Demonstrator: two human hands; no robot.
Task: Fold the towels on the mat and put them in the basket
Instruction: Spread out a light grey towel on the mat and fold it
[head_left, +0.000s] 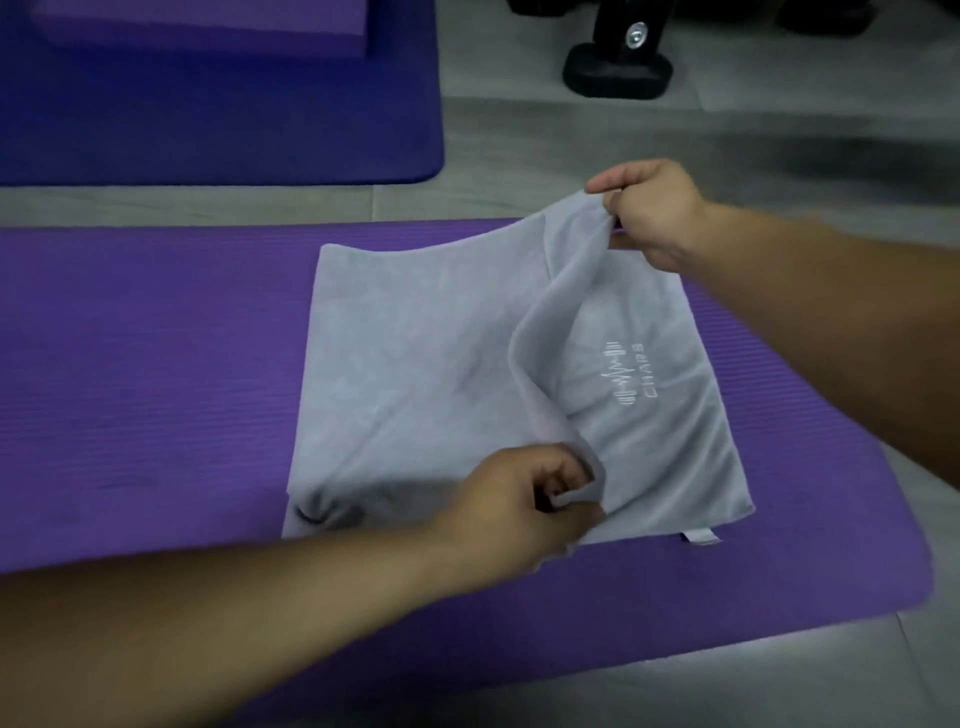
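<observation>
The grey towel lies flat on the purple mat, toward the mat's right end. Its loose upper layer is raised along one edge that runs from the mat's near side to its far side. That raised edge is what the fold turns on: it hangs stretched between the two hands, each holding one end. The left hand pinches the corner over the mat's near edge, fingers curled round the cloth. The right hand pinches the other corner above the mat's far edge, held higher. The hands are well apart, the whole edge between them. Under the lifted flap the lower layer, with its white logo, lies bare toward the mat's right end. I'd judge the flap must travel along the mat's length with both corners moving together, or the edge will skew. No basket shows near the mat
</observation>
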